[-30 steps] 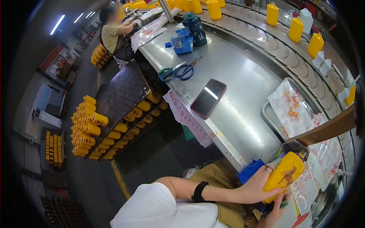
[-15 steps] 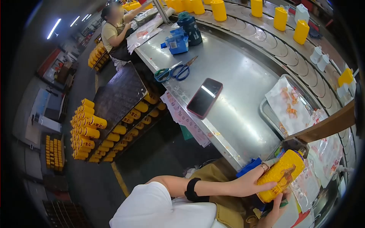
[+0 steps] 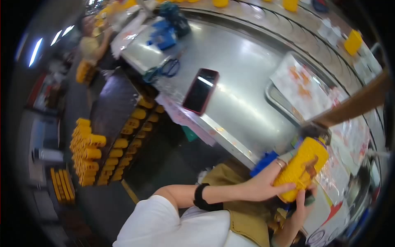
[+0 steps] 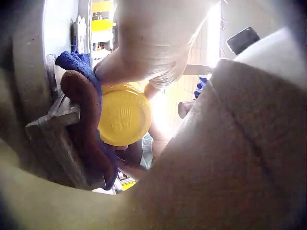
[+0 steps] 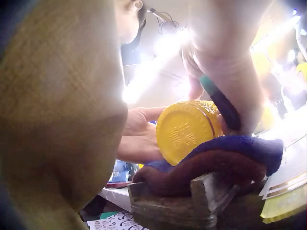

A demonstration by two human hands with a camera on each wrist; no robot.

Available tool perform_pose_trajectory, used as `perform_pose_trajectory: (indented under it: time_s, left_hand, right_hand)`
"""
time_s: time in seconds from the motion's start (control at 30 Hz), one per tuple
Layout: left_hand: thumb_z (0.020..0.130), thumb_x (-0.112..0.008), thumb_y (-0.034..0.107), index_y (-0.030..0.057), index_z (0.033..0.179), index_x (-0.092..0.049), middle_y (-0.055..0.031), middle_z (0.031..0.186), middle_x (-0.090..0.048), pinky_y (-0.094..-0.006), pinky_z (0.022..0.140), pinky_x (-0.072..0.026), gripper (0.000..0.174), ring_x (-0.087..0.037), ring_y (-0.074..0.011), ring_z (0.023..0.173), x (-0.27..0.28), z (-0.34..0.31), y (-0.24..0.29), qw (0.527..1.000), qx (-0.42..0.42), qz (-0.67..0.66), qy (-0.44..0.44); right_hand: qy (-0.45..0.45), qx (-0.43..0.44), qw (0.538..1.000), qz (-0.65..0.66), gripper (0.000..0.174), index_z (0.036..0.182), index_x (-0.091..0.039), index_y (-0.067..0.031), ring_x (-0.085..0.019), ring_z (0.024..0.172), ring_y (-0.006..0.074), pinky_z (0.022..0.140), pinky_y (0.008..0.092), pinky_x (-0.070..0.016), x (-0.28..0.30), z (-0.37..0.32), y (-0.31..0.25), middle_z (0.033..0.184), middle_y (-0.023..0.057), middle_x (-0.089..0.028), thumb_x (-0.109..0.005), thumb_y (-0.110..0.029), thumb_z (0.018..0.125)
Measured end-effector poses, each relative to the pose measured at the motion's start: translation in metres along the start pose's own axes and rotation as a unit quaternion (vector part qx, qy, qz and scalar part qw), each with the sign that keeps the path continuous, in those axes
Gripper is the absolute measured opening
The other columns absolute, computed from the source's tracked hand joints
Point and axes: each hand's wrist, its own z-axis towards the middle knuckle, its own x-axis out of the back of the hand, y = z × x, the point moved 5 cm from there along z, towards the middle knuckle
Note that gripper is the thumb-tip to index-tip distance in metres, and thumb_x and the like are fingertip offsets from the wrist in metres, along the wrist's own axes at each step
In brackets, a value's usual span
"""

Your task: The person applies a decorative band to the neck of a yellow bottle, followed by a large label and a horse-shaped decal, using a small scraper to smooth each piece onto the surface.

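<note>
A yellow bottle [image 3: 300, 168] with a pebbled surface and a brown animal-shaped decal [image 3: 309, 166] lies tilted between both hands. My left hand [image 3: 261, 183], with a ring, grips its left side, thumb across the lower body. At the lower right, my right hand [image 3: 302, 212] holds the bottle near its base, a fingertip at the decal's lower end. A dark strip with a green end [image 5: 220, 103] lies along that hand; I cannot tell what it is. Both wrist views show the bottle's round embossed base [image 4: 124, 117] beside a blue cloth [image 4: 79, 62] over a brown pad [image 4: 84, 105].
A wooden arm [image 3: 354, 105] reaches in above the bottle's neck. On the metal table [image 3: 238, 94] lie a phone [image 3: 200, 91], scissors [image 3: 168, 68] and a tray [image 3: 269, 92] with decal sheets [image 3: 302, 84]. A conveyor [image 3: 263, 18] curves behind. Racks of yellow bottles [image 3: 86, 154] stand left.
The head view has swung, so the table things sit farther left and higher. Bottles on the conveyor have shifted. Both hands stay on the bottle.
</note>
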Motion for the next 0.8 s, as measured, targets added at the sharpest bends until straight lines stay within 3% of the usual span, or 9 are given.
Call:
perform_pose_trajectory:
  time_s: [0.03, 0.07, 0.1, 0.17, 0.2, 0.3, 0.43, 0.6, 0.8]
  left_hand:
    - [0.101, -0.064, 0.014, -0.0046, 0.161, -0.014, -0.0144, 0.160, -0.031, -0.0369, 0.122, -0.0252, 0.080, -0.032, -0.0226, 0.147, 0.007, 0.000, 0.003, 0.995, 0.024, 0.089, -0.034]
    - [0.102, -0.060, 0.009, -0.0032, 0.162, -0.010, -0.0139, 0.164, -0.025, -0.0359, 0.123, -0.0210, 0.080, -0.026, -0.0222, 0.151, 0.005, 0.003, 0.007, 0.999, 0.038, -0.008, -0.025]
    - [0.101, -0.060, 0.011, -0.0049, 0.159, -0.019, -0.0166, 0.157, -0.036, -0.0375, 0.121, -0.0264, 0.072, -0.035, -0.0253, 0.145, 0.003, 0.002, 0.003, 0.999, 0.012, -0.043, 0.000]
    - [0.102, -0.058, 0.007, -0.0043, 0.161, -0.015, -0.0173, 0.164, -0.027, -0.0371, 0.123, -0.0224, 0.073, -0.027, -0.0244, 0.151, 0.012, 0.001, -0.007, 0.998, 0.051, 0.030, -0.013]
    - [0.102, -0.055, 0.003, -0.0042, 0.161, -0.013, -0.0164, 0.165, -0.025, -0.0370, 0.124, -0.0205, 0.073, -0.025, -0.0242, 0.153, 0.005, 0.004, 0.004, 0.996, 0.070, -0.060, -0.006]
    - [0.102, -0.052, -0.001, -0.0028, 0.162, -0.011, -0.0150, 0.166, -0.020, -0.0366, 0.124, -0.0190, 0.072, -0.020, -0.0231, 0.155, 0.003, 0.006, 0.007, 0.998, 0.058, -0.007, -0.019]
    - [0.102, -0.052, -0.002, -0.0024, 0.162, -0.010, -0.0152, 0.166, -0.021, -0.0377, 0.124, -0.0193, 0.073, -0.020, -0.0236, 0.155, 0.002, 0.000, 0.007, 0.995, 0.091, -0.023, -0.014]
    - [0.097, -0.062, -0.002, -0.0022, 0.161, -0.012, -0.0166, 0.163, -0.025, -0.0405, 0.124, -0.0226, 0.081, -0.026, -0.0264, 0.152, 0.002, 0.002, 0.005, 0.998, 0.064, -0.020, -0.018]
    - [0.095, -0.065, -0.002, -0.0018, 0.161, -0.013, -0.0175, 0.162, -0.028, -0.0411, 0.123, -0.0259, 0.083, -0.030, -0.0271, 0.150, 0.001, 0.003, 0.005, 0.998, 0.055, 0.005, -0.017]
  right_hand:
    - [0.015, -0.010, 1.000, 0.020, 0.021, 0.113, -0.052, -0.0062, -0.051, 0.096, 0.0116, 0.085, 0.0252, -0.0417, -0.008, 0.003, -0.007, 0.104, 0.0021, -0.054, -0.060, -0.001, 0.094]
    - [0.001, -0.006, 1.000, 0.007, 0.020, 0.112, -0.052, -0.0065, -0.051, 0.095, 0.0109, 0.084, 0.0250, -0.0417, -0.002, 0.003, -0.003, 0.103, 0.0013, -0.054, -0.060, -0.001, 0.094]
    - [-0.018, 0.003, 1.000, -0.001, 0.019, 0.111, -0.052, -0.0067, -0.051, 0.094, 0.0102, 0.082, 0.0247, -0.0416, 0.004, 0.005, 0.000, 0.102, 0.0004, -0.053, -0.061, -0.001, 0.095]
    - [-0.003, -0.032, 0.999, -0.003, 0.017, 0.108, -0.052, -0.0081, -0.046, 0.088, 0.0072, 0.077, 0.0222, -0.0387, -0.009, 0.008, -0.011, 0.097, -0.0030, -0.049, -0.063, -0.002, 0.095]
    - [-0.006, -0.035, 0.999, -0.002, 0.017, 0.107, -0.053, -0.0086, -0.045, 0.087, 0.0062, 0.076, 0.0216, -0.0375, -0.006, 0.009, -0.009, 0.095, -0.0040, -0.047, -0.064, -0.003, 0.096]
    - [-0.012, -0.040, 0.999, -0.015, 0.018, 0.106, -0.053, -0.0091, -0.044, 0.086, 0.0049, 0.075, 0.0206, -0.0364, 0.004, 0.011, -0.005, 0.092, -0.0048, -0.046, -0.068, -0.007, 0.097]
    - [-0.020, -0.026, 0.999, -0.008, 0.020, 0.105, -0.052, -0.0080, -0.044, 0.085, 0.0052, 0.075, 0.0216, -0.0373, 0.001, 0.006, -0.008, 0.091, -0.0046, -0.045, -0.070, -0.009, 0.096]
    - [-0.003, -0.005, 0.999, -0.035, 0.035, 0.106, -0.052, -0.0090, -0.045, 0.082, 0.0073, 0.076, 0.0215, -0.0389, -0.001, 0.005, -0.006, 0.089, -0.0035, -0.048, -0.082, -0.011, 0.086]
    - [-0.016, -0.013, 0.999, -0.046, 0.035, 0.106, -0.053, -0.0093, -0.045, 0.083, 0.0067, 0.075, 0.0213, -0.0390, -0.001, 0.005, -0.005, 0.090, -0.0039, -0.049, -0.082, -0.010, 0.086]
